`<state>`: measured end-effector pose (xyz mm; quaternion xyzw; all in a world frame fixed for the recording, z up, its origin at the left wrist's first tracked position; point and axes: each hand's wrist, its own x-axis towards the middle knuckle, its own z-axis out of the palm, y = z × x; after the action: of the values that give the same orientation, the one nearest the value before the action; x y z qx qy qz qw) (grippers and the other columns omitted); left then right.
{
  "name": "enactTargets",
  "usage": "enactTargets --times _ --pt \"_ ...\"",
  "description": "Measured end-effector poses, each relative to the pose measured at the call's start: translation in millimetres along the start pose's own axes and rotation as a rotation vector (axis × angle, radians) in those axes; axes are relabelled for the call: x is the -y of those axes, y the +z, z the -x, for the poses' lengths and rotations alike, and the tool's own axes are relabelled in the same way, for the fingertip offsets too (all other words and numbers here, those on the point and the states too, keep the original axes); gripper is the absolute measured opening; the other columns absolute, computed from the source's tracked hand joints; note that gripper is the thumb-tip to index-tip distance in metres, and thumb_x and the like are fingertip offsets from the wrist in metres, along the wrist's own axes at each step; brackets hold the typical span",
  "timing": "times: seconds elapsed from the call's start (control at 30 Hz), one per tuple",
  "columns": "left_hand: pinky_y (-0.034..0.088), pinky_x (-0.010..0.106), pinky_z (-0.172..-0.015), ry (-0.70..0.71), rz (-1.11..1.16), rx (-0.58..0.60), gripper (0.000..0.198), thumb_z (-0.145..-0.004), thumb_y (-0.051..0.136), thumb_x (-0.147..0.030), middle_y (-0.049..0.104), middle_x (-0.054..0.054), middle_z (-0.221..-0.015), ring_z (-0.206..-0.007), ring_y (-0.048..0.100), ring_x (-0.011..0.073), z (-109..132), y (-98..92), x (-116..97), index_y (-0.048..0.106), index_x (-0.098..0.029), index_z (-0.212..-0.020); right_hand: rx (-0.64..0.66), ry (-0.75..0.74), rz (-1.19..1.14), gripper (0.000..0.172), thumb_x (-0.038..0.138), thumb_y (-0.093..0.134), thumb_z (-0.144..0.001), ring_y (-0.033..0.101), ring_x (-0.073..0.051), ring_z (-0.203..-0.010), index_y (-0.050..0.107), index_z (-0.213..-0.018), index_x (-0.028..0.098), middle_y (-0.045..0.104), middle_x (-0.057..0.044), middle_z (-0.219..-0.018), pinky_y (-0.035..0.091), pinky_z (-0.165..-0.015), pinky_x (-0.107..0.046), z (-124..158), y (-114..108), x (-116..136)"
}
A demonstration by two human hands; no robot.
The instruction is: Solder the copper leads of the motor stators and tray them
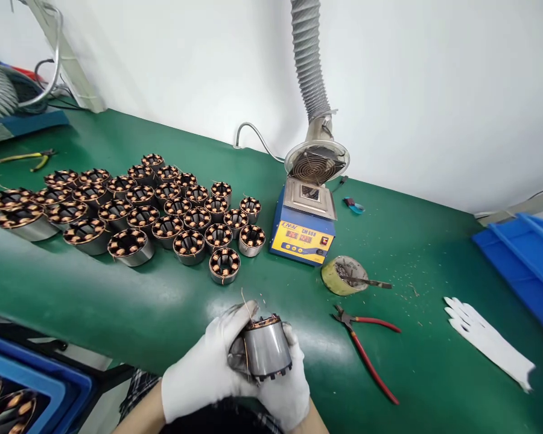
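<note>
stator (268, 352) stood slightly tilted between two white-gloved hands, low over the near edge of the green bench (172, 301), its copper-wound end facing up. the left hand (208, 364) was clamped on its nine o'clock side, thumb by the upper rim, where a copper wire (243, 295) poked out toward eleven o'clock. the right hand (286, 389) wrapped the three o'clock side from below, fingers closed against it, though some were hidden behind the metal. from the hands, rows of similar stators (176, 226) filled ten to eleven o'clock, windings up. toward one o'clock sat a blue-and-yellow unit (304, 241) under a round extraction hood (317, 163). a yellowish cup (337, 283), with a flat strip (373, 283) laid across it, was between one and two. red-handled pliers (365, 355) lay spread at three o'clock, with a loose white glove (489, 340) well beyond them.
</note>
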<state>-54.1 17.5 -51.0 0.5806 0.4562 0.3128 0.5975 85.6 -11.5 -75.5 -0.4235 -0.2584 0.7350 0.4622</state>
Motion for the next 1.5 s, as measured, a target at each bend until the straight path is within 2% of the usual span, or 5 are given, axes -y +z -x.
enactTargets --times 0.2,0.7,0.9,1.17,1.5 --pt "0.049 0.023 -0.056 -0.221 0.625 -0.406 0.025 -0.052 0.081 -0.029 0.068 0.002 -0.056 -0.054 0.060 0.0133 -21 -3.8 -15 0.069 -0.015 -0.068 0.166 0.292 -0.438 0.057 0.062 0.052 -0.070 0.058 -0.016 -0.052 0.063 -0.091 0.011 0.066 -0.008 -0.070 0.043 -0.047 -0.026 2 -1 -4" --pt "0.045 0.022 -0.070 -0.061 0.550 -0.581 0.026 -0.067 0.070 -0.045 0.065 -0.004 -0.064 -0.067 0.058 0.0113 0 -28.6 -11 0.066 -0.020 -0.072 -0.148 -0.137 0.189 0.079 0.019 0.079 -0.049 0.064 -0.024 -0.090 0.048 -0.121 0.020 0.065 -0.008 -0.104 0.050 -0.081 -0.033 7 8 -16" --pt "0.042 0.035 -0.093 -0.240 0.542 -0.103 0.059 -0.054 0.080 -0.043 0.068 0.008 -0.108 -0.105 0.058 0.0247 2 -15.6 -7 0.063 -0.019 -0.106 -0.355 -0.535 0.651 0.101 0.025 0.077 -0.055 0.062 -0.027 -0.101 0.021 -0.139 0.021 0.061 -0.010 -0.114 0.051 -0.086 -0.035 -2 10 -56" --pt "0.048 0.028 -0.081 -0.074 0.816 -0.611 0.035 -0.061 0.073 -0.050 0.070 -0.001 -0.072 -0.077 0.064 0.0154 -5 -13.4 -13 0.065 -0.021 -0.080 -0.382 -0.739 0.934 0.082 0.041 0.072 -0.065 0.057 -0.032 -0.108 0.031 -0.132 0.017 0.057 -0.017 -0.119 0.049 -0.089 -0.042 -4 -1 -70" --pt "0.040 0.025 -0.058 -0.296 0.276 -0.205 0.017 -0.062 0.067 -0.029 0.059 -0.002 -0.053 -0.057 0.051 0.0131 -7 -33.7 -24 0.064 -0.014 -0.057 -0.183 -0.692 1.058 0.070 0.036 0.072 -0.062 0.064 -0.028 -0.097 0.043 -0.123 0.018 0.064 -0.012 -0.111 0.053 -0.085 -0.034 -7 -7 -48"
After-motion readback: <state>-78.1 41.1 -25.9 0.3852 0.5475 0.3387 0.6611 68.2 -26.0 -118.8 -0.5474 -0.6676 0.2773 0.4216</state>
